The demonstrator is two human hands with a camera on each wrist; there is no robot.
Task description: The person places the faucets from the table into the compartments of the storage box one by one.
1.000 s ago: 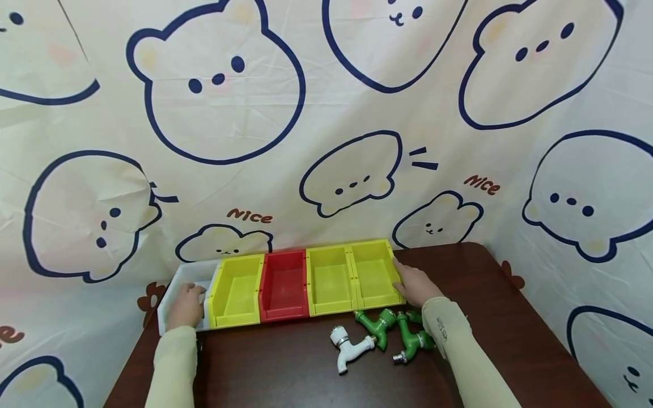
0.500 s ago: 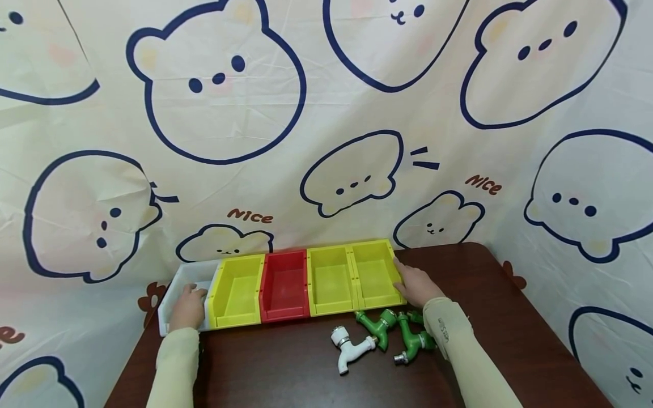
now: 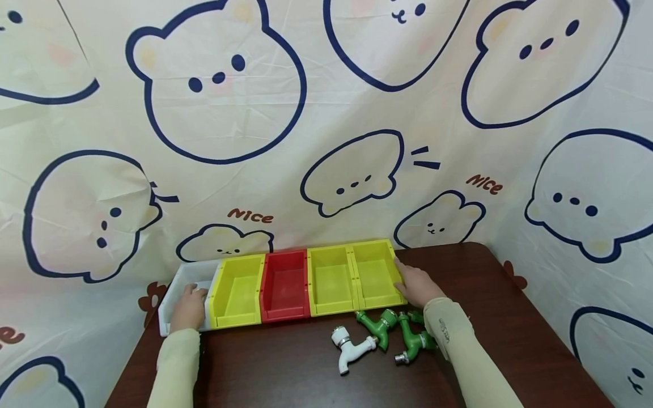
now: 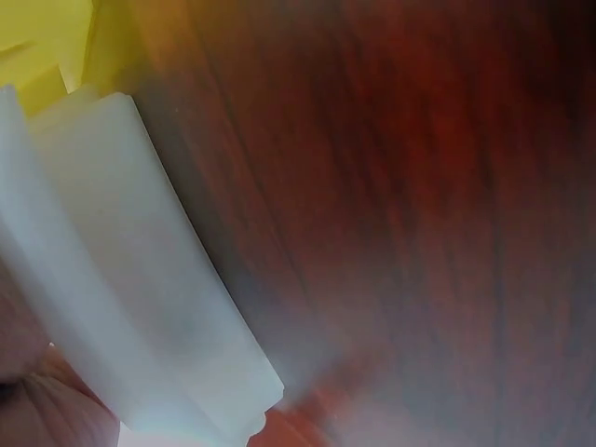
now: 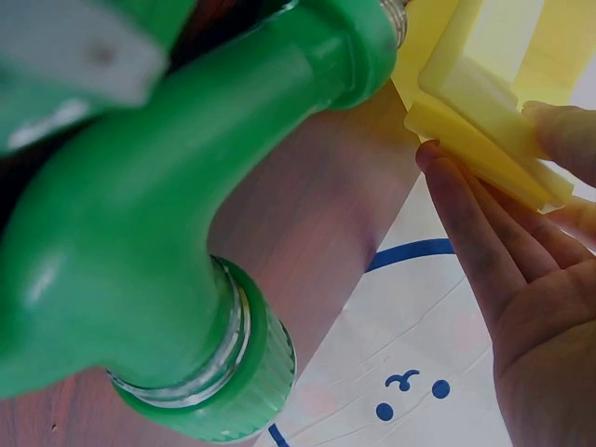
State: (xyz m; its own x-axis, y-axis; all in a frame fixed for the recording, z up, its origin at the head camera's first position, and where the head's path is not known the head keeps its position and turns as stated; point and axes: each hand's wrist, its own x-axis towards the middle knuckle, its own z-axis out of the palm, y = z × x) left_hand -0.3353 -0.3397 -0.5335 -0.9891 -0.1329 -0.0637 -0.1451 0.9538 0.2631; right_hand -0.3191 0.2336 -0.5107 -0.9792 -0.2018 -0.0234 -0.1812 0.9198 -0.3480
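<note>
Pinches the right side wall of the end yellow bin with the right hand — setting the thumb on one face and the fingers, close together, on the other. Has the left hand down in the white bin at the opposite end, with the fingertips partly out of sight; cannot tell whether gripping or only resting there. Wears pale sleeves on both arms.

Has five bins in one touching row, reading from the left: the white bin, the left yellow bin, the red bin, the inner yellow bin and the end yellow bin.

Has a white tap lying in front of the row's right half, with its spout toward the near side; close behind it, by the bins' front edge, a green tap; to the right of these a second green tap, and behind that a bit more green, half hidden by the right sleeve.

Works at a dark brown, wood-grained table, rounded at the far right corner. Faces a cream cloth — printed with blue-outlined animal heads, brown flowers and the word "Nice".
</note>
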